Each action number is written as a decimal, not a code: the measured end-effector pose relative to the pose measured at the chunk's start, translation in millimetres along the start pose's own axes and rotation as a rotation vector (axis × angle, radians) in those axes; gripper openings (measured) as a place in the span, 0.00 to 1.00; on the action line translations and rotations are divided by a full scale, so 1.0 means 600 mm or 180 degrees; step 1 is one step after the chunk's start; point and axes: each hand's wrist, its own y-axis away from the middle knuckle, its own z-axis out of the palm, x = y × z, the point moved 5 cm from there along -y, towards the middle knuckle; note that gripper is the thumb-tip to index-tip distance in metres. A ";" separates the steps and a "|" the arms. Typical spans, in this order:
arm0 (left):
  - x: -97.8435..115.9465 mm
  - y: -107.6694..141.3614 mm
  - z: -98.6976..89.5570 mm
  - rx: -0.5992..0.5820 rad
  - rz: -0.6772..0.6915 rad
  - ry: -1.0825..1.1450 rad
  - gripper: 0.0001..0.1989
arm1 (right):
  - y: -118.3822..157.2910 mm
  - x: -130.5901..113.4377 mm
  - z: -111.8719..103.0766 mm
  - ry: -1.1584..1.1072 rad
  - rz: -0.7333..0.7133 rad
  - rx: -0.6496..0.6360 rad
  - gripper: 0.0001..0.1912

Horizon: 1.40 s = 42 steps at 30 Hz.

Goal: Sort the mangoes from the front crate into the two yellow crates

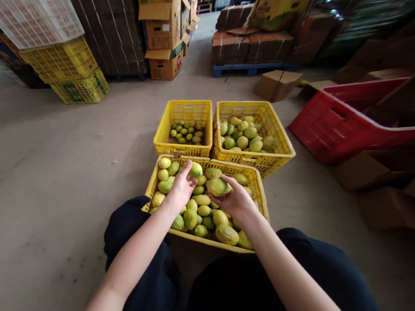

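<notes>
Between my knees stands a yellow plastic crate [261,189] full of green and yellow lemons [202,200]. My left hand [182,188] is over its middle, thumb and fingers closed around a yellow-green lemon [195,169]. A larger greenish lemon [218,186] rests in my right hand [236,200], gripped between the thumb above and the fingers below. Both hands are just over the pile. Beyond it, a yellow crate [161,145] at the left has small, mostly green lemons [186,132] on its bottom. The yellow crate [284,148] at the right holds bigger lemons [242,142].
A red crate [321,126] with cardboard in it stands at the right, with cardboard boxes [368,171] below. Stacked crates [63,59] are at the back left. Cartons [162,35] and a blue pallet [251,67] bearing bundles lie farther back on the concrete floor [60,158].
</notes>
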 end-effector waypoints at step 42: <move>0.028 0.036 -0.053 -0.0131 -0.0243 -0.0079 0.12 | 0.031 -0.020 0.038 0.1905 -0.2095 -0.0606 0.21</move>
